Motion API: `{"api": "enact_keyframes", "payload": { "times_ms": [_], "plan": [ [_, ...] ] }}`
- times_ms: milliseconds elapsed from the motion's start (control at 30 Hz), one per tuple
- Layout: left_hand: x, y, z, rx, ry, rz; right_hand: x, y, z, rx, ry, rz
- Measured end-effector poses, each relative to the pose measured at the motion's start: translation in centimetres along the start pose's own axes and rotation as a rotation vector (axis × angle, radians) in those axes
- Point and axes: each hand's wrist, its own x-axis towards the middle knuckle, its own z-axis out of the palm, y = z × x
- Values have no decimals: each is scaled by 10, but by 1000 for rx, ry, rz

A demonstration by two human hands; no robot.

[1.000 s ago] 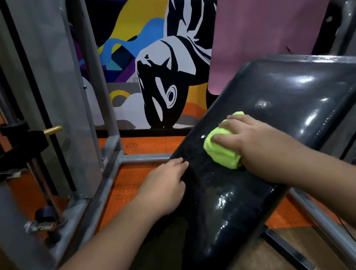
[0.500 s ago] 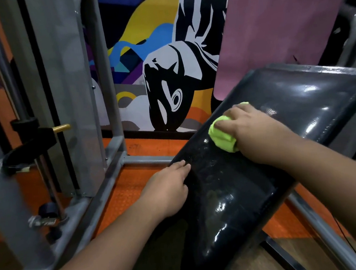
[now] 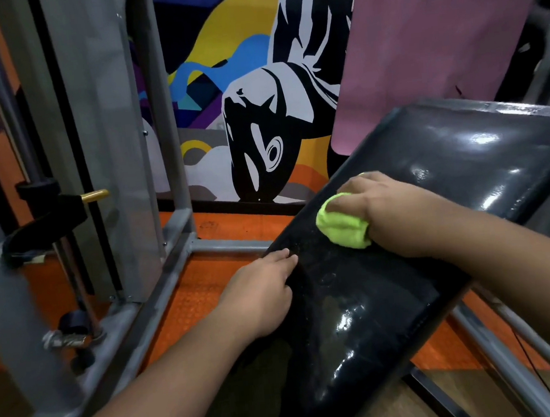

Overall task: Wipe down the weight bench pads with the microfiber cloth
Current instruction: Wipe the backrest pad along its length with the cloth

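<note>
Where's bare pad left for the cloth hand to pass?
Free: the glossy upper pad beyond the right hand and green microfiber cloth, and the lower stretch below that forearm. Crowded: the left edge, where the left hand rests.

The cloth [image 3: 342, 227] is bright lime green against the glossy black bench pad [image 3: 433, 228], which carries white glare patches. The frame [image 3: 173, 272] is plain grey; the floor [image 3: 192, 300] is orange with what looks like a fine dotted texture. The mural [image 3: 243, 112] mixes black, white, yellow, blue, purple and orange. The mat [image 3: 434, 37] is dusty pink.
</note>
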Motion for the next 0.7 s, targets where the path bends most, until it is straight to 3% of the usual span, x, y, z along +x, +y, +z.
{"api": "enact_keyframes", "payload": {
  "times_ms": [100,267,400,500,567,700],
  "plan": [
    [-1,-1,-1,18,-3,-1,27,-8,-3,-36,16,117],
    [-3,1,0,13,0,9,21,-8,8,-40,-49,31],
    [-4,2,4,7,27,23,42,1,-6,-26,-27,191],
    [-2,0,0,12,29,32,54,-13,5,-159,-5,99],
    [-3,0,-2,9,23,40,48,-6,9,-113,-70,55],
    [-3,0,2,0,23,45,51,1,-2,-63,-77,125]
  ]
}}
